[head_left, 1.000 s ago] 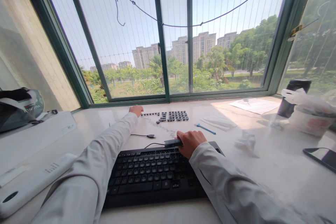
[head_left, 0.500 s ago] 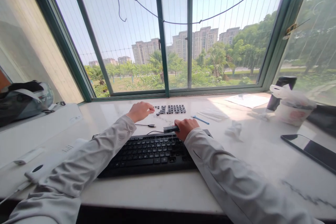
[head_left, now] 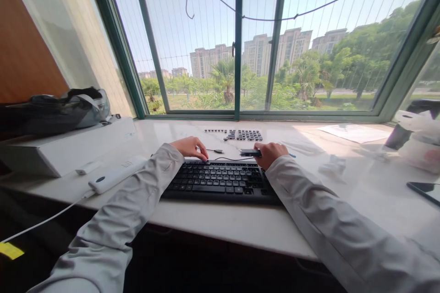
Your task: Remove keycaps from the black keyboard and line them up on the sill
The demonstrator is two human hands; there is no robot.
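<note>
A black keyboard [head_left: 213, 182] lies on the white stone counter, with several keycaps off at its right part. My left hand [head_left: 189, 147] is at its back edge, fingers bent and fingertips down on it. In my right hand [head_left: 271, 153] is a small black stick-like tool [head_left: 250, 152], pointing left above the keyboard's back right part; its exact kind is unclear. Loose black keycaps [head_left: 245, 135] stand in rows behind the keyboard. Between them and the keyboard lies a cable with a black USB plug [head_left: 218, 151].
Left, a white box [head_left: 68, 146] carries a dark bag [head_left: 58, 110], with a white corded device [head_left: 110, 178] in front. Right are crumpled plastic [head_left: 333, 167], paper [head_left: 354, 133], a bagged cup [head_left: 421, 146] and a phone [head_left: 426, 191]. A window closes off the back.
My left hand has come down from near the loose keycaps to the keyboard's back edge. My right hand still grips the black tool. The view has swung left.
</note>
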